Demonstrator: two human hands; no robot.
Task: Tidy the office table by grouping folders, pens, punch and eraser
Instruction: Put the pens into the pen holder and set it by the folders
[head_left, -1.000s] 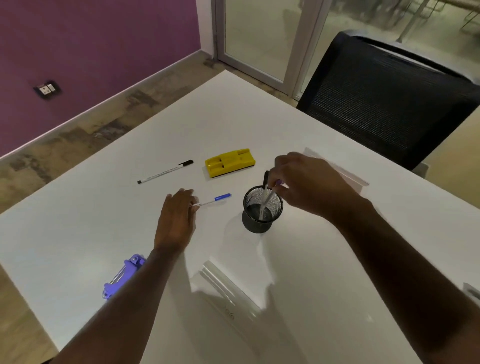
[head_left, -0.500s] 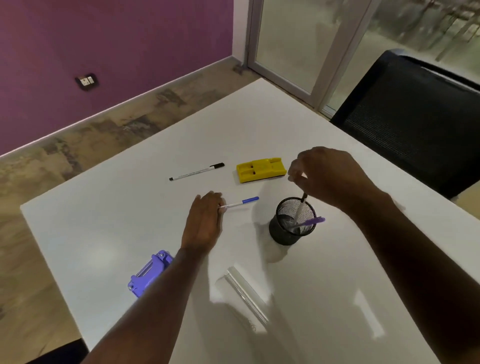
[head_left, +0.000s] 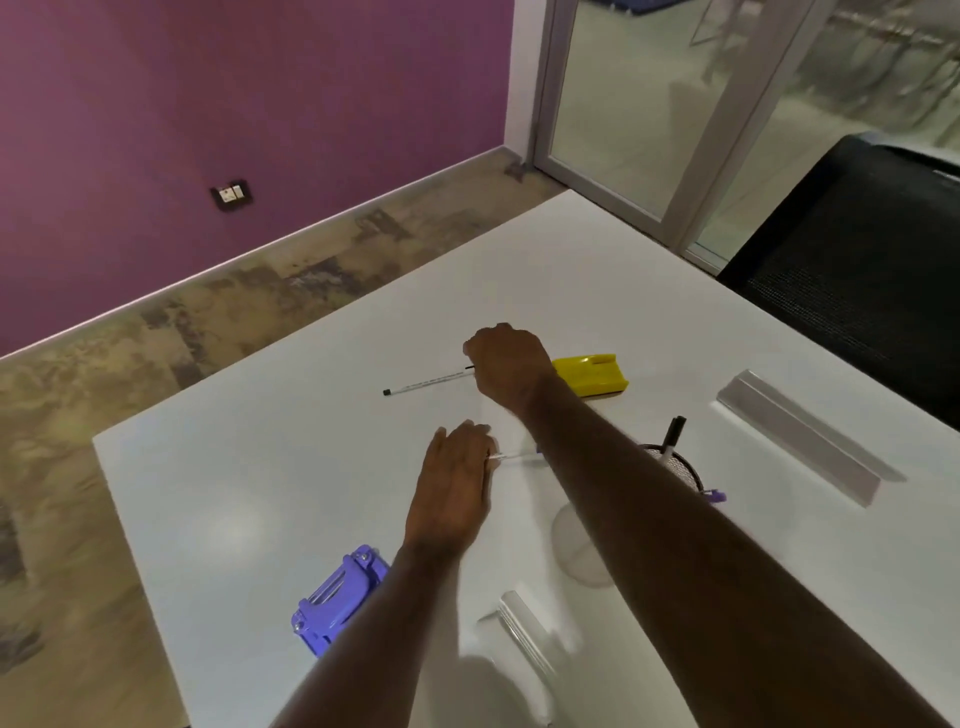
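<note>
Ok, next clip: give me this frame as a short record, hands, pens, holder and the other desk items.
right hand: fingers closed at the capped end of the black-capped pen, which lies on the white table
left hand: palm down on the table, fingertips at the blue-capped pen
mesh pen holder: upright, partly hidden by the right forearm, holding a black marker and a purple pen
yellow eraser: beside the right wrist
purple punch: near the table's left edge
folders: clear ones, not yet grouped
</note>
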